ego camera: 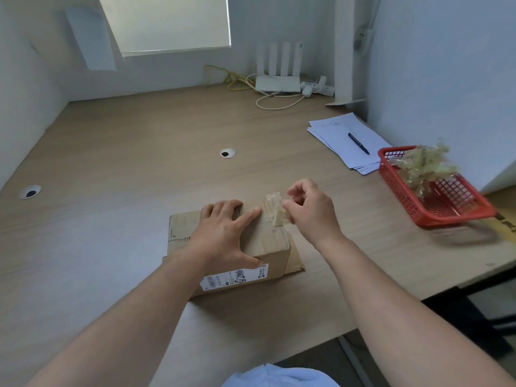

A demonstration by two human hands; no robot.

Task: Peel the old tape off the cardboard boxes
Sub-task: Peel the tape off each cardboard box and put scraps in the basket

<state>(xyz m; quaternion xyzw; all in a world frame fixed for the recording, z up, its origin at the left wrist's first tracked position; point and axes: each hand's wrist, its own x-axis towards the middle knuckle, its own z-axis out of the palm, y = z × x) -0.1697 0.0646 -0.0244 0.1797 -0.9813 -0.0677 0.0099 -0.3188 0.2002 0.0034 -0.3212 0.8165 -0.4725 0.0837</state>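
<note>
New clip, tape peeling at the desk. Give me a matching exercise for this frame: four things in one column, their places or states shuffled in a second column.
Column one:
1. left hand
2. right hand
3. pen
4. red basket

Column two:
A. lies on the sheets of paper
B. holds a heap of crumpled tape
C. rests flat on top of the cardboard box
D. pinches a tape strip at the box's far edge

Pairs: 1-C, 2-D, 3-A, 4-B.

brown box [268,241], red basket [405,196]
</note>
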